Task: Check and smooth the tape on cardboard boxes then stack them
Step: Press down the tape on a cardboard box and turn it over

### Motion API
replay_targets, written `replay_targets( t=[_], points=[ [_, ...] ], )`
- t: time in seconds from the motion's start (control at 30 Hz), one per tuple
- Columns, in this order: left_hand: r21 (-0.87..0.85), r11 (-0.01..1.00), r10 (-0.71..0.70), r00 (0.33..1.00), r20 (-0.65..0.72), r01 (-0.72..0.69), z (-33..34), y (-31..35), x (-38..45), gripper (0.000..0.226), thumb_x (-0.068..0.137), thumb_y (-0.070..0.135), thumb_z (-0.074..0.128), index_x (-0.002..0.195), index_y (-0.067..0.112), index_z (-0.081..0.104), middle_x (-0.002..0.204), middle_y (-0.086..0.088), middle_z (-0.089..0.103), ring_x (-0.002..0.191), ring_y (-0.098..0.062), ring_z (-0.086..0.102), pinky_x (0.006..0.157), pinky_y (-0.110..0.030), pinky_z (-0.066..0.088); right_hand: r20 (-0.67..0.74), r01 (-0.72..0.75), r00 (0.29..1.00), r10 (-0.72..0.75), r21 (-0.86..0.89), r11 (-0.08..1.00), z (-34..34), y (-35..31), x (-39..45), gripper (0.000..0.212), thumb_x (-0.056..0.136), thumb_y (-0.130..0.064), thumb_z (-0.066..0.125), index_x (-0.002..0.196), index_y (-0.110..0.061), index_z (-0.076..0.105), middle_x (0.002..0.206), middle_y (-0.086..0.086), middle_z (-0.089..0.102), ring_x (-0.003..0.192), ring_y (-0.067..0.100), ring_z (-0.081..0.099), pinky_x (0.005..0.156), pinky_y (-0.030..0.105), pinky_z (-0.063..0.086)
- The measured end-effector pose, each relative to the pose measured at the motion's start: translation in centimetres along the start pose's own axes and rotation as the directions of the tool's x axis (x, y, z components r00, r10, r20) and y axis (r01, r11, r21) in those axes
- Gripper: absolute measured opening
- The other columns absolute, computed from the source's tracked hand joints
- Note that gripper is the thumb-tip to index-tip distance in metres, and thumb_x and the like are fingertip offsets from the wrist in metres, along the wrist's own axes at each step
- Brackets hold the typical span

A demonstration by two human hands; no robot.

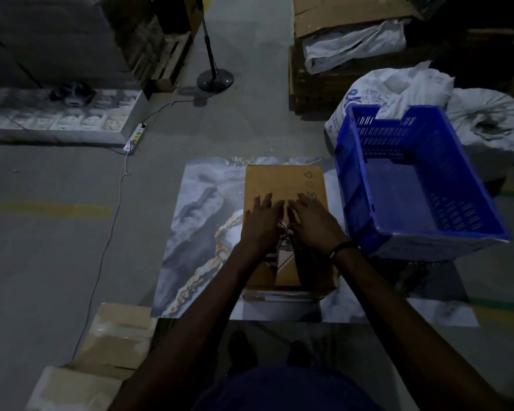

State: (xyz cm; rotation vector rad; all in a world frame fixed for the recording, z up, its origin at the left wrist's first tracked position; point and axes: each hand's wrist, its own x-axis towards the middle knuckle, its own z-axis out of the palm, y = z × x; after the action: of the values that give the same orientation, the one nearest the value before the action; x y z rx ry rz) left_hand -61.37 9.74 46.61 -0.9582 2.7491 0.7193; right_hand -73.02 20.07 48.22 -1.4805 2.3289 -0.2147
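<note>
Dim warehouse floor of grey concrete surrounded us, and on it lay a marble-patterned sheet [196,232] that served as our work surface. We had both hands flat, side by side and nearly touching, on top of a cardboard box [282,182] that sat on that sheet: our left hand [263,221] with fingers spread and straight, our right hand [312,222] likewise pressing down, a dark band on its wrist. Neither hand gripped anything; the palms rested along the box's middle seam, where we judged the tape to run, though the tape itself was hard to make out in the poor light. Beneath that box a second carton's edge [282,296] showed, so it seemed one box already sat on another. Just right of the box stood a blue plastic crate [365,203], propped on something white, with white sacks [398,84] behind it. Near our left side lay two more taped cartons [116,336] on the floor, well apart from the one under our hands. We judged the smoothing to be under way on this box, with the floor cartons yet to be checked and stacked. Farther off, a power strip [134,137] trailed its cable across the concrete, and a fan stand [215,78] stood beyond.
</note>
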Motion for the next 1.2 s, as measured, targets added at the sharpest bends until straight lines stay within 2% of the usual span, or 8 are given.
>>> replay_targets(
  t=[0.13,0.27,0.47,0.73,0.87,0.93,1.0,1.2],
  points=[
    [0.027,1.0,0.01,0.989,0.148,-0.015,-0.1,-0.4,2.7,0.083,0.097,0.027,0.068,0.163,0.022,0.017,0.171,-0.011,-0.004,0.155,-0.042,-0.004,0.119,-0.066,0.016,0.066,-0.041,0.997,0.043,-0.029,0.999,1.0,0.5,2.0,0.064,0.102,-0.023,0.056,0.158,-0.016,0.028,0.168,0.014,0.017,0.153,0.04,0.015,0.115,0.053,0.037],
    [0.045,0.999,0.013,0.992,0.129,-0.019,0.6,-0.6,2.7,0.079,0.1,0.028,0.064,0.163,0.021,0.016,0.171,-0.011,-0.006,0.155,-0.042,-0.005,0.119,-0.064,0.015,0.065,-0.058,0.996,0.064,-0.094,0.994,2.6,0.5,2.0,0.073,0.102,-0.025,0.053,0.162,-0.015,0.014,0.17,0.014,0.006,0.155,0.042,0.004,0.117,0.056,0.033],
    [-0.025,1.0,0.001,0.998,0.062,0.001,1.8,-0.4,0.1,0.069,0.097,0.028,0.067,0.157,0.019,0.033,0.17,-0.011,0.01,0.155,-0.038,0.008,0.115,-0.059,0.034,0.01,-0.033,0.999,0.033,0.009,0.999,3.3,1.0,0.3,0.051,0.101,-0.02,0.052,0.149,-0.012,0.039,0.164,0.016,0.026,0.147,0.039,0.029,0.107,0.048,0.043],
    [0.011,0.999,0.043,0.998,-0.047,-0.042,3.5,-0.7,-1.8,0.06,0.104,0.032,0.056,0.158,0.017,0.032,0.169,-0.013,0.013,0.155,-0.039,0.012,0.115,-0.052,0.031,-0.08,-0.014,0.997,0.017,0.035,0.999,4.8,1.7,-1.4,0.058,0.102,-0.03,0.056,0.155,-0.02,0.035,0.168,0.01,0.02,0.154,0.037,0.018,0.121,0.05,0.028],
    [-0.029,0.997,0.062,0.968,-0.242,-0.071,6.4,-1.2,-4.5,0.056,0.11,0.041,0.031,0.163,0.027,0.019,0.172,-0.001,0.001,0.158,-0.025,-0.004,0.125,-0.049,0.007,-0.107,-0.194,0.965,0.239,0.319,0.928,5.3,3.9,-2.8,0.086,0.088,-0.065,0.065,0.159,-0.033,0.027,0.171,-0.004,0.003,0.157,0.029,0.003,0.123,0.05,0.017],
    [0.003,0.998,0.053,0.941,-0.333,-0.055,7.6,-1.1,-5.1,0.056,0.109,0.042,0.026,0.163,0.03,0.017,0.171,0.004,0.001,0.158,-0.019,-0.007,0.126,-0.049,0.002,-0.082,-0.209,0.955,0.285,0.498,0.842,5.8,4.4,-3.4,0.096,0.085,-0.061,0.072,0.161,-0.038,0.019,0.172,-0.002,0.0,0.155,0.025,0.013,0.119,0.039,0.023],
    [0.019,1.0,0.029,0.936,-0.352,-0.024,7.9,-0.9,-5.0,0.056,0.108,0.042,0.024,0.162,0.032,0.017,0.171,0.006,0.0,0.157,-0.016,-0.009,0.125,-0.054,-0.003,-0.095,-0.165,0.956,0.279,0.613,0.773,6.3,4.5,-3.5,0.099,0.085,-0.054,0.076,0.162,-0.036,0.017,0.168,0.003,0.021,0.149,0.021,0.03,0.112,0.029,0.03],
    [0.0,1.0,0.015,0.944,-0.329,-0.016,7.8,-0.9,-4.8,0.062,0.106,0.05,0.025,0.163,0.032,0.012,0.171,0.007,-0.003,0.157,-0.016,-0.012,0.124,-0.057,-0.005,-0.127,-0.128,0.955,0.269,0.642,0.756,6.2,4.8,-3.1,0.097,0.085,-0.036,0.082,0.161,-0.024,0.022,0.159,0.007,0.04,0.141,0.019,0.043,0.105,0.022,0.036]
  ],
)
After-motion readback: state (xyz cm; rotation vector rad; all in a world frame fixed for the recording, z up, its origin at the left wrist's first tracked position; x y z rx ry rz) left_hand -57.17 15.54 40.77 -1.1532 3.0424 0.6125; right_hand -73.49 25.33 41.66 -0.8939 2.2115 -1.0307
